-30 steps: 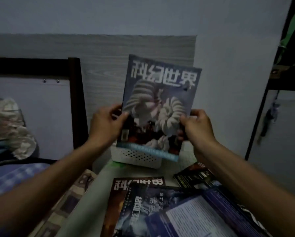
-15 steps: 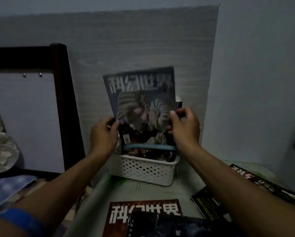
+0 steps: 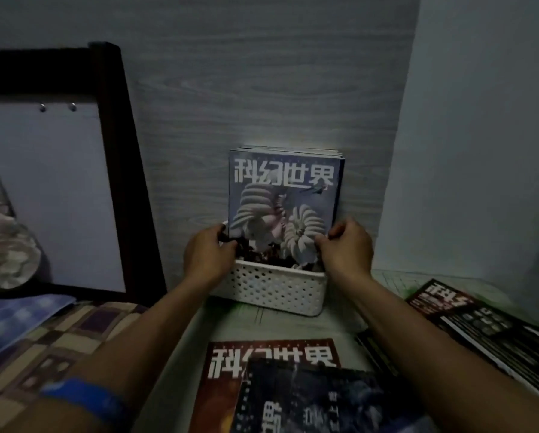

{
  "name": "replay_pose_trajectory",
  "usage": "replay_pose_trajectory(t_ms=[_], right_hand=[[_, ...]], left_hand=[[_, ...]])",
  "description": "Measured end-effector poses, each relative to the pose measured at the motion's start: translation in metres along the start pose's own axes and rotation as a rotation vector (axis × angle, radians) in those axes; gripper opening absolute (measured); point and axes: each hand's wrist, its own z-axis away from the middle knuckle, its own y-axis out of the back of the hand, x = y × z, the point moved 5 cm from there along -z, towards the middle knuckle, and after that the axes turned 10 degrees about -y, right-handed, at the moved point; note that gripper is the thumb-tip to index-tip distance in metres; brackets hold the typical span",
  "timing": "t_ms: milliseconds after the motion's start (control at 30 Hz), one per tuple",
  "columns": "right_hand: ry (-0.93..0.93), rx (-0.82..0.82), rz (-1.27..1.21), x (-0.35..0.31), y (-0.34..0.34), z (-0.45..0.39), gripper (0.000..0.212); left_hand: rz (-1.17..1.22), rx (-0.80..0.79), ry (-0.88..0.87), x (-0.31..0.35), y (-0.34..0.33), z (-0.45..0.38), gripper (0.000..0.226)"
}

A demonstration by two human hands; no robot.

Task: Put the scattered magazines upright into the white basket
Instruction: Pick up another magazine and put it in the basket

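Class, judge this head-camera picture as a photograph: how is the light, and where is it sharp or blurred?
Head view: dim, bluish light throughout; the upright magazine in the white basket reads sharpest, its title legible; the near magazines and blue wristband at the bottom are smeared; wide-angle bending tilts the dark bed frame.

Two bare forearms enter from the lower edge of the frame, one from the lower left, one from the lower right; neither carries a sleeve over the visible length; the left hand [image 3: 207, 259] and the right hand [image 3: 346, 250] wear no gloves, and no rings or watch can be made out in the dim light; near the lower left corner a blue band [image 3: 84, 400] wraps the left arm; it is blurred, so whether it is a strap or a cuff cannot be told.
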Motion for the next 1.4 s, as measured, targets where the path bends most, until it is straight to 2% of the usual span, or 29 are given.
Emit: replay_pose_trajectory(t_ms=[100,167,200,267,333,400,500,567,667,733,833,933,1000,1100,1133,1233,1300,1400], right_hand=[[0.001,-0.226,-0.134,-0.012,0.005,0.004,0.015],[0.014,-0.319,-0.131,-0.002,0.037,0.024,0.011],[0.092,-0.359,-0.088,-0.001,0.048,0.029,0.009],[0.242,-0.488,0.140,0.017,0.091,0.065,0.011],[0.327,-0.684,0.382,0.039,0.133,0.098,0.025],[0.377,-0.781,0.552,0.054,0.169,0.119,0.035],[0.440,-0.859,0.649,0.061,0.200,0.145,0.037],[0.450,-1.013,0.697,0.070,0.214,0.172,0.039],[0.567,-1.133,0.860,0.096,0.235,0.213,0.067],[0.590,-1.117,0.947,0.107,0.246,0.231,0.082],[0.591,-1.015,0.895,0.109,0.255,0.238,0.085],[0.719,-0.863,0.835,0.108,0.263,0.242,0.077],[0.798,-0.755,0.787,0.105,0.265,0.247,0.069],[1.027,-0.442,0.709,0.097,0.261,0.253,0.050],[1.030,-0.328,0.615,0.091,0.261,0.252,0.042],[0.717,-0.083,0.151,0.060,0.274,0.234,0.029],[0.488,-0.078,-0.138,0.035,0.277,0.215,0.016],[0.404,-0.102,-0.340,-0.008,0.270,0.199,0.018]], left_hand=[[0.034,-0.063,-0.029,0.007,0.010,0.007,0.042],[0.092,-0.084,-0.038,0.020,0.017,0.029,0.057],[0.107,-0.053,-0.076,0.023,0.028,0.034,0.055],[0.124,-0.109,-0.202,0.050,0.037,0.072,0.032],[0.085,-0.321,-0.351,0.088,0.039,0.118,0.014],[0.025,-0.579,-0.399,0.122,0.032,0.161,0.001],[-0.119,-0.865,-0.453,0.157,0.011,0.208,0.038],[-0.188,-0.916,-0.483,0.173,0.000,0.227,0.047],[-0.167,-0.915,-0.359,0.178,-0.004,0.235,0.055],[0.022,-0.986,-0.172,0.173,-0.006,0.240,0.057],[0.346,-1.032,0.047,0.171,-0.002,0.247,0.044],[0.624,-0.963,0.267,0.180,0.010,0.252,0.044],[0.758,-0.873,0.341,0.186,0.019,0.248,0.039],[0.830,-0.754,0.365,0.185,0.039,0.240,0.027],[0.832,-0.728,0.374,0.184,0.049,0.238,0.026],[0.972,-0.555,0.378,0.190,0.081,0.225,0.024],[1.110,-0.352,0.308,0.202,0.105,0.212,0.033],[1.107,-0.167,0.048,0.222,0.139,0.190,0.034]])
